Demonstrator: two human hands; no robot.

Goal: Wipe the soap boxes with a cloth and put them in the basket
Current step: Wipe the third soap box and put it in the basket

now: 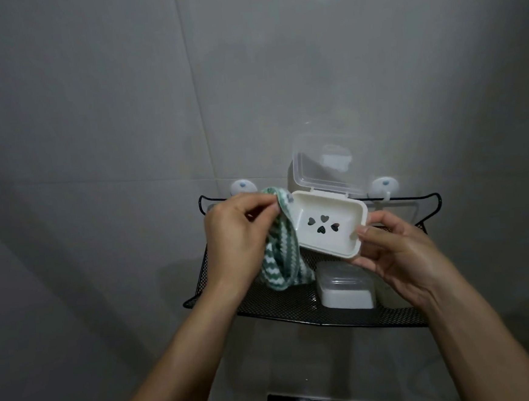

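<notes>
Your right hand: your right hand (397, 253) pinches the near right corner of the open soap box (328, 228), thumb on its rim.
Soap box: white tray with heart-shaped holes, clear lid (333, 166) tipped up, held above the basket (284, 303).
Your left hand: your left hand (234, 234) grips the green-and-white cloth (280, 259), touching the box's left end.
Basket: black mesh, wall-mounted; a second soap box (346, 290) lies closed inside.

I count soap boxes: 2, one held open (328, 227), one shut in basket (346, 288) | cloth (280, 262): 1 | basket (296, 305): 1 | suction hooks: 2, (241, 186) and (383, 186)
</notes>
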